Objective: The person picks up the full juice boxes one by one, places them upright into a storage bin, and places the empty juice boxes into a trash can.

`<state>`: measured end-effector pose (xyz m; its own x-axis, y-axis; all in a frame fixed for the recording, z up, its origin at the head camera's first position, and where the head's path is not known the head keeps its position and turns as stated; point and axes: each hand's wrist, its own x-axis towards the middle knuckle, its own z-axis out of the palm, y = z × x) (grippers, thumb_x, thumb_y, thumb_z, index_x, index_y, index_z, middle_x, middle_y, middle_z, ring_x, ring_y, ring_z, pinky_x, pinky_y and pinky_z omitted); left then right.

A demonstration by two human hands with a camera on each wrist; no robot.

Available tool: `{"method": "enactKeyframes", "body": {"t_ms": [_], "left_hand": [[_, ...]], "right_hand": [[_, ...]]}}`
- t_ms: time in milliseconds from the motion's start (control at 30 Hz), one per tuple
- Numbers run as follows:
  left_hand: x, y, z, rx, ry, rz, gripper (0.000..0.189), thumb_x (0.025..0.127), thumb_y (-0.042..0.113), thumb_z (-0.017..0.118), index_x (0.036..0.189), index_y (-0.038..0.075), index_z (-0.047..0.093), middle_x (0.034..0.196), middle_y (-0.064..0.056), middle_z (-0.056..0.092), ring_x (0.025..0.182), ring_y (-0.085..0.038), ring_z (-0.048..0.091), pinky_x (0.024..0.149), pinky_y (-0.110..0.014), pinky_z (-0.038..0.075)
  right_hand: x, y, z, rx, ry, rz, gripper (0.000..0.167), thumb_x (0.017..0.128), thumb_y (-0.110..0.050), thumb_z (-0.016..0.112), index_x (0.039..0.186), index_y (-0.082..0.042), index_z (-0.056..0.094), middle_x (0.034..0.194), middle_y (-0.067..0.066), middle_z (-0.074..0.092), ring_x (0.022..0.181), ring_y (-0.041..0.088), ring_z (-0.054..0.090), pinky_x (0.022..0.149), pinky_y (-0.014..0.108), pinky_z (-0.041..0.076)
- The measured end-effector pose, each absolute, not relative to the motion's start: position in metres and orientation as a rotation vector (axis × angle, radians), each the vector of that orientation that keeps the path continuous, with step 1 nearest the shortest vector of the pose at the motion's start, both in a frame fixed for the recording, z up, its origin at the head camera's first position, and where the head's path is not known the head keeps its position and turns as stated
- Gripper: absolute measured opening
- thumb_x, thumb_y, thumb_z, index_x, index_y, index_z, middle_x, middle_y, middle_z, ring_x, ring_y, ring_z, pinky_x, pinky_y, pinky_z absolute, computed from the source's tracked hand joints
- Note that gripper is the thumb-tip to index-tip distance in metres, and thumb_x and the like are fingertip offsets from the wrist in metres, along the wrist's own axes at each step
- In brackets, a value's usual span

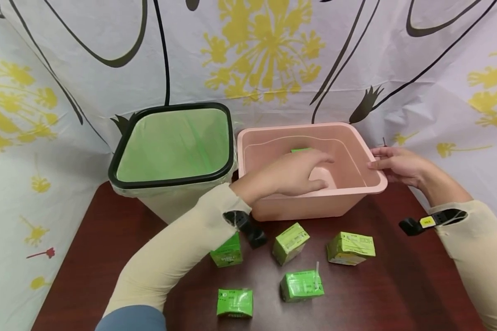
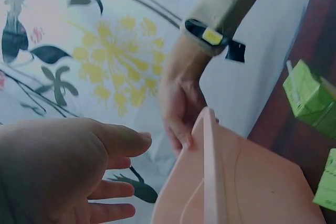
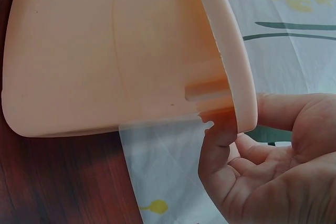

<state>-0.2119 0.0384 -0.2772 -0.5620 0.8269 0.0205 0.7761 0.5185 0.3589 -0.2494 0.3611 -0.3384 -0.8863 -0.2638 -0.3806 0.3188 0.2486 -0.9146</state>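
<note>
A pink plastic tub (image 1: pixel 298 207) stands on the table. My right hand (image 1: pixel 401 168) holds its right end, with thumb and curled fingers pinching the rim (image 3: pixel 239 77) in the right wrist view. Over the tub's opening is my left hand (image 1: pixel 298 174), fingers apart and nothing in its grasp; the left wrist view shows this hand (image 2: pixel 79 166) with thumb and fingers extended. Behind it, a bit of a green drink carton (image 1: pixel 300 150) shows inside the tub, mostly hidden.
A bin with a black rim (image 1: pixel 171 180) and green inside stands left of the tub. Several small drink cartons lie in front, among them a green one with a straw (image 1: pixel 301 286), a yellow-green one (image 1: pixel 351 248) and another green one (image 1: pixel 234 302). Patterned cloth (image 1: pixel 273 55) hangs behind.
</note>
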Motion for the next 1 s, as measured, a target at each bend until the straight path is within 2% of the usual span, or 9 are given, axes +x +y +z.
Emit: {"method": "enactKeyframes", "body": {"t_ms": [167,367,533,767,1000], "left_hand": [[-0.195,0.023,-0.276,1.449,2.556,0.546,0.054,0.102,0.027,0.064,0.15,0.007,0.048,0.15,-0.003,0.052,0.143,-0.015,0.041,0.116,-0.018,0.027],[-0.175,-0.012,-0.279,1.42,2.501,0.647,0.054,0.102,0.03,0.064,0.15,0.011,0.049,0.153,-0.002,0.049,0.147,-0.014,0.036,0.119,-0.021,0.024],[-0.161,-0.046,-0.285,1.388,2.455,0.82,0.051,0.1,0.027,0.068,0.146,0.009,0.053,0.15,-0.005,0.052,0.143,-0.017,0.041,0.119,-0.026,0.028],[-0.148,-0.085,-0.297,1.434,2.45,1.023,0.043,0.099,0.019,0.07,0.138,0.004,0.059,0.139,-0.006,0.06,0.133,-0.017,0.052,0.112,-0.032,0.04],[-0.13,-0.123,-0.308,1.336,2.45,1.147,0.044,0.097,0.018,0.072,0.139,0.01,0.06,0.142,0.0,0.059,0.134,-0.014,0.051,0.112,-0.035,0.041]], "right_hand": [[-0.248,0.363,-0.339,0.071,2.082,-1.658,0.021,0.103,0.003,0.051,0.118,-0.012,0.053,0.096,-0.003,0.071,0.085,0.013,0.071,0.072,0.032,0.061],[-0.249,0.362,-0.34,0.045,2.066,-1.683,0.024,0.103,0.004,0.051,0.112,-0.016,0.058,0.096,-0.001,0.071,0.085,0.014,0.071,0.071,0.031,0.061],[-0.25,0.363,-0.339,0.03,2.007,-1.734,0.026,0.102,0.007,0.049,0.109,-0.015,0.061,0.097,0.002,0.071,0.085,0.016,0.072,0.072,0.033,0.061],[-0.249,0.363,-0.338,0.035,1.988,-1.755,0.027,0.102,0.008,0.049,0.109,-0.015,0.061,0.097,0.004,0.071,0.084,0.017,0.072,0.071,0.034,0.061],[-0.25,0.362,-0.34,0.034,2.004,-1.74,0.027,0.102,0.007,0.049,0.111,-0.016,0.06,0.097,0.003,0.071,0.084,0.017,0.072,0.07,0.033,0.061]]}}
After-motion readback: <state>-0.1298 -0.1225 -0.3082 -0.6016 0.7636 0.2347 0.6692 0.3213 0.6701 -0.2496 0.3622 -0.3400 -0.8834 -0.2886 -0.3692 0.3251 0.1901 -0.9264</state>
